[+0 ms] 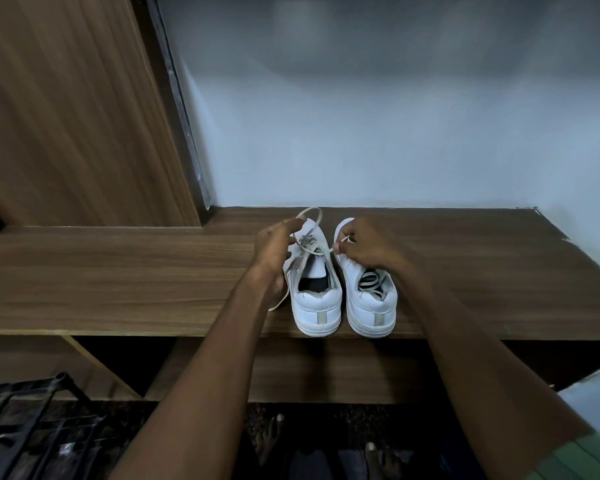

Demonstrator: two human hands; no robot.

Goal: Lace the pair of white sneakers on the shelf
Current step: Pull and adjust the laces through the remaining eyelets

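Sneakers, both white, sit side by side near the front edge of the wooden shelf (118, 271), heels toward the person. On the left sneaker (314, 296) the lace (309, 245) is partly threaded. The left hand (274, 247) curls its fingers round a loop of it, and the right hand (364, 247) pinches the lace tip. The right sneaker (371, 306) has its lace bundled inside, not threaded. A hard tug could pull the lace out of a hole or slide the shoe off the edge.
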